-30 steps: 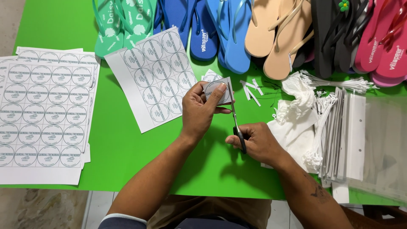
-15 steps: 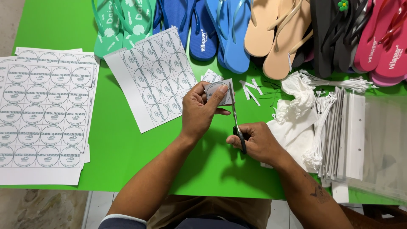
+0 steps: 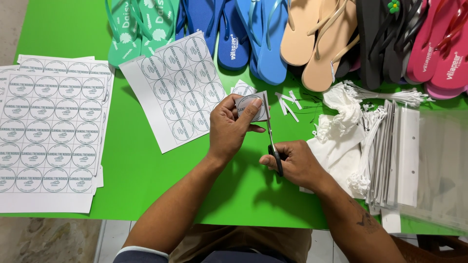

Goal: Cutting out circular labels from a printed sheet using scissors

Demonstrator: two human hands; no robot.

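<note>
My left hand [image 3: 234, 127] pinches a small paper piece with a round printed label [image 3: 251, 107] above the green table [image 3: 141, 175]. My right hand [image 3: 295, 163] grips black-handled scissors [image 3: 273, 139], whose blades point up along the right edge of that paper piece. A partly cut sheet of round labels [image 3: 178, 87] lies just left of my left hand. Small white paper offcuts [image 3: 288, 103] lie right of the blades, and another cut label piece [image 3: 242, 89] sits behind my left hand.
A stack of full label sheets [image 3: 51, 131] lies at the table's left edge. Flip-flops in green [image 3: 139, 27], blue [image 3: 258, 34], tan [image 3: 317, 39], black and pink [image 3: 438, 44] line the far side. White tag ties [image 3: 348, 117] and clear plastic bags [image 3: 429, 165] lie at the right.
The scissors have shifted slightly along the paper piece's right edge; both hands stay in nearly the same place.
</note>
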